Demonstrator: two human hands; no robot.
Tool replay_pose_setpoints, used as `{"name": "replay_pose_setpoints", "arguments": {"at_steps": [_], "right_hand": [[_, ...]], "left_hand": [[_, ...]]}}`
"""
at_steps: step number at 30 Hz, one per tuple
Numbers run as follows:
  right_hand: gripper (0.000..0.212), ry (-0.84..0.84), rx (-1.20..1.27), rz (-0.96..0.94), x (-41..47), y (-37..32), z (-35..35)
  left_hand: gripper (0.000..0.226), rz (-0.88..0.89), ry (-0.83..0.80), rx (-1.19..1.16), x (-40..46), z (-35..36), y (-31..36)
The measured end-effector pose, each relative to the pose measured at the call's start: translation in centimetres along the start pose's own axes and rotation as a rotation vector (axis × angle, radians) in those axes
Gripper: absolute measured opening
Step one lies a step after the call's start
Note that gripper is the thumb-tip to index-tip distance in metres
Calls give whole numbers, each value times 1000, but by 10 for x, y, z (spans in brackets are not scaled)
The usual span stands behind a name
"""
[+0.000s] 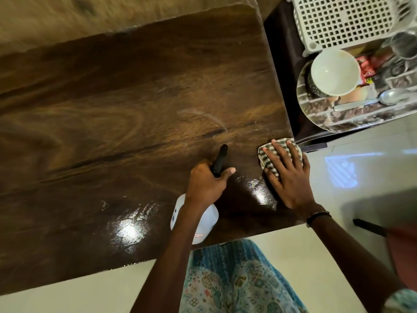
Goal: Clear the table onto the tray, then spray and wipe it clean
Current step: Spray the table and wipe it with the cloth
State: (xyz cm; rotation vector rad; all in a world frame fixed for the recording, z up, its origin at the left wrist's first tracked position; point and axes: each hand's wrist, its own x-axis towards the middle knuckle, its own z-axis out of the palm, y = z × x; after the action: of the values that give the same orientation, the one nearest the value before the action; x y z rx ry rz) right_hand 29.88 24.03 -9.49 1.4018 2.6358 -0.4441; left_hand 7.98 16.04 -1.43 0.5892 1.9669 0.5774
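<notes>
A dark glossy wooden table (126, 123) fills most of the view. My left hand (206, 182) grips a white spray bottle (198, 222) by its black trigger head, nozzle pointing away over the table. My right hand (287, 175) lies flat with spread fingers on a green-and-white checked cloth (266, 154), pressed to the table near its right front corner. To the right, off the table, a round stone-patterned tray (352, 118) carries a white bowl (335, 72), a metal spoon (372, 101) and a red packet (366, 70).
A white perforated plastic basket (343, 21) stands behind the tray, with a glass (404, 45) beside it. The floor at right is pale and shiny. A reddish stool (404, 251) with a dark leg sits at the lower right. Wet streaks glint on the table's near side.
</notes>
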Motion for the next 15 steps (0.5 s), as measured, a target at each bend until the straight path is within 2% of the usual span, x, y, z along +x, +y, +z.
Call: {"name": "replay_pose_setpoints", "arguments": {"at_steps": [5, 9, 15], "right_hand": [[56, 43, -20, 18, 31, -13, -5], [59, 74, 0, 50, 70, -61, -4], [51, 22, 41, -305, 76, -133, 18]], "left_hand": [[39, -46, -36, -1, 8, -15, 1], [37, -61, -2, -27, 13, -29, 0], [34, -22, 76, 10, 12, -51, -5]]}}
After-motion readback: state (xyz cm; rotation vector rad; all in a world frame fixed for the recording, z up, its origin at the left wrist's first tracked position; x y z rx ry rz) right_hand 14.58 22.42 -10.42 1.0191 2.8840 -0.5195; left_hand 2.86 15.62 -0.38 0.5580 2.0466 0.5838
